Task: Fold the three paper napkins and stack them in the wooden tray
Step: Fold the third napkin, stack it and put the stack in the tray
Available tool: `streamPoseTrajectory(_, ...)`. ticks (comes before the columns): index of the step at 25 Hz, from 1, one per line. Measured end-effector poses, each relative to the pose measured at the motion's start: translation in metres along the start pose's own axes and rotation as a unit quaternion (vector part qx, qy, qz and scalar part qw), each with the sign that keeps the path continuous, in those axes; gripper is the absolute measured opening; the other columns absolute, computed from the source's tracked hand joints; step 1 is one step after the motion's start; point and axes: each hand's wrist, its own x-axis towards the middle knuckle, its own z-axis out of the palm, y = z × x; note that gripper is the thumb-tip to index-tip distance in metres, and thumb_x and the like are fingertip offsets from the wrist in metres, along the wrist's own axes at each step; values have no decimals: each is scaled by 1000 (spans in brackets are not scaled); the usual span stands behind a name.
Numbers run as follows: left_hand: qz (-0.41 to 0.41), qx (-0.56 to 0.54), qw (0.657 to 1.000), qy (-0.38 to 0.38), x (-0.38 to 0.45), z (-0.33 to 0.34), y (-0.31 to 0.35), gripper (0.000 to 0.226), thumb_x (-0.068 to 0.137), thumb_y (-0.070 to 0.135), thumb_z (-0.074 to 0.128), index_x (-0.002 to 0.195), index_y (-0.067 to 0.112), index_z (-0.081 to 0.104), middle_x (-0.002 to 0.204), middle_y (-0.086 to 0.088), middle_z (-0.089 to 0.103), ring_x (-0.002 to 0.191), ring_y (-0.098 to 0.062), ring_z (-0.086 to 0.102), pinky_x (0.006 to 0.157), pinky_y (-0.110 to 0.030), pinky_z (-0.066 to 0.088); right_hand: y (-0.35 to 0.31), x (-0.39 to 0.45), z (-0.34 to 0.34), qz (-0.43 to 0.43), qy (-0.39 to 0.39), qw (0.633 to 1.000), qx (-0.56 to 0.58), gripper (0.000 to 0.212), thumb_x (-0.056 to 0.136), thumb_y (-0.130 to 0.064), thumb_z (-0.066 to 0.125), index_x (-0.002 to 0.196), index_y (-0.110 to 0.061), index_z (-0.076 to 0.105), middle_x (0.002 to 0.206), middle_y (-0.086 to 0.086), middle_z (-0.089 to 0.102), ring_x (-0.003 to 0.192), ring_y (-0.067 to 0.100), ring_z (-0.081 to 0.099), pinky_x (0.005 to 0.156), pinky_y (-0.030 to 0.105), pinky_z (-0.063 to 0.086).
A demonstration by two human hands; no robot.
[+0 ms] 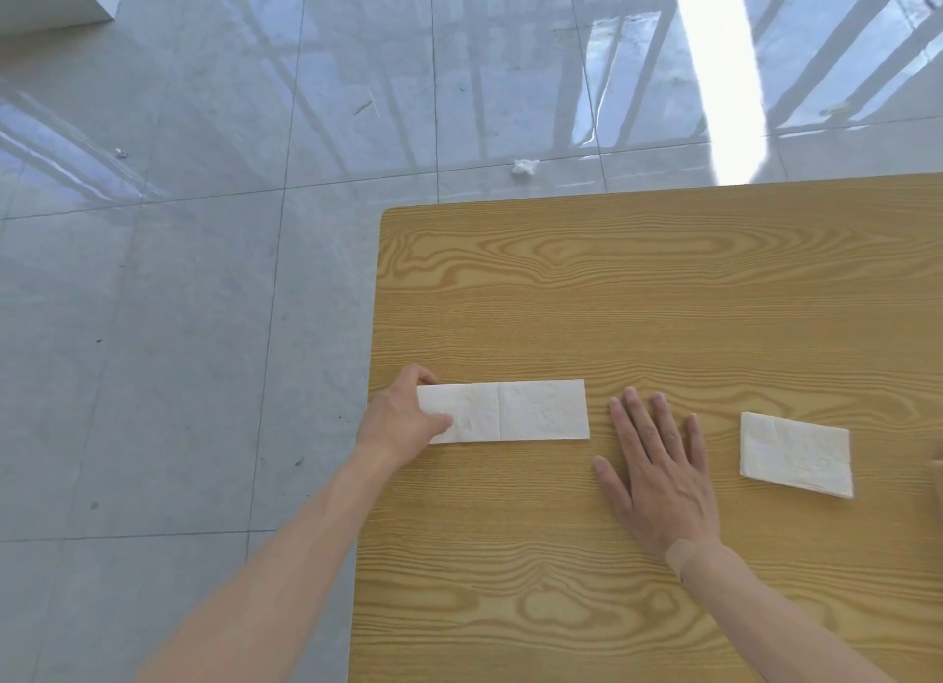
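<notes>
A long white napkin (515, 411), folded into a strip with a crease down its middle, lies near the left edge of the wooden table (638, 284). My left hand (405, 417) pinches the strip's left end between thumb and fingers. My right hand (655, 465) rests flat on the table just right of the strip, fingers spread, holding nothing. A smaller folded napkin (796, 452) lies further right, apart from both hands. The wooden tray does not show clearly; only a sliver of something sits at the right frame edge.
The table's left edge runs just beside my left hand, with grey tiled floor (178, 325) beyond. A crumpled white scrap (524, 166) lies on the floor past the table's far edge. The far half of the table is bare wood.
</notes>
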Motion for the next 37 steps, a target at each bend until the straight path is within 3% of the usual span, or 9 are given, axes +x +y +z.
streamPoseTrajectory(2, -31, -87, 996, -6, -3, -4, -4, 33, 82, 25, 72, 110, 24, 54, 95, 5, 63, 88, -17, 63, 71, -32, 53, 0, 0, 0, 1, -1, 1000, -2, 73, 97, -59, 26, 159, -23, 10, 167, -4, 10, 154, 22, 3, 123, 55, 10)
streamPoseTrajectory(4, -49, -134, 990, 1, -8, -8, -6, 23, 85, 24, 70, 105, 22, 58, 95, 3, 65, 85, -17, 66, 72, -34, 57, 0, 0, 0, 2, -1, 1000, -1, 73, 97, -59, 26, 159, -23, 10, 167, -4, 10, 154, 22, 3, 122, 55, 11)
streamPoseTrajectory(7, -44, -190, 981, 15, -15, -13, 0, 7, 87, 22, 69, 91, 20, 63, 83, 1, 68, 66, -9, 67, 60, -28, 57, 0, 1, -1, 2, 0, 1000, 2, 73, 97, -60, 23, 159, -23, 9, 167, -4, 10, 154, 21, 1, 122, 54, 10)
streamPoseTrajectory(10, -24, -227, 973, 14, -23, -15, 20, 7, 86, 22, 71, 88, 18, 65, 73, 5, 69, 57, -4, 66, 48, -19, 50, 0, 0, -1, 1, -1, 1000, 6, 72, 98, -60, 22, 159, -23, 9, 167, -4, 10, 154, 21, 1, 122, 54, 10)
streamPoseTrajectory(15, 8, -227, 974, -10, -32, -4, 62, 7, 84, 22, 72, 85, 20, 65, 69, 8, 70, 59, -6, 69, 44, -17, 46, 1, 0, -1, 0, 0, 1000, 14, 72, 98, -60, 22, 159, -23, 9, 167, -4, 9, 154, 22, 1, 122, 55, 12)
streamPoseTrajectory(20, 25, -210, 976, -45, -33, 26, 91, 11, 84, 25, 72, 87, 21, 63, 74, 4, 67, 58, -6, 66, 48, -17, 47, 1, 0, -1, 0, 2, 1000, 20, 72, 98, -61, 22, 159, -24, 10, 167, -5, 10, 154, 22, 1, 122, 54, 12)
streamPoseTrajectory(24, 22, -154, 987, -46, -26, 55, 109, 10, 84, 29, 70, 85, 26, 60, 80, 6, 69, 75, -18, 70, 64, -36, 54, 0, 0, -1, -3, 10, 999, 31, 71, 98, -60, 24, 158, -23, 15, 167, -6, 12, 154, 22, 3, 122, 54, 13)
streamPoseTrajectory(29, 17, -115, 991, -60, -18, 74, 115, 12, 82, 35, 68, 86, 28, 59, 84, 6, 69, 78, -17, 70, 72, -41, 58, 2, 1, 1, -6, 13, 999, 33, 70, 98, -60, 23, 158, -23, 17, 167, -6, 12, 154, 22, 4, 123, 54, 11)
streamPoseTrajectory(37, 40, -187, 977, -89, -19, 72, 100, 10, 86, 39, 67, 92, 32, 63, 84, 6, 72, 75, -10, 70, 63, -30, 55, 2, 1, 2, -9, 18, 999, 33, 70, 99, -60, 24, 158, -24, 16, 167, -5, 12, 154, 22, 4, 123, 53, 10)
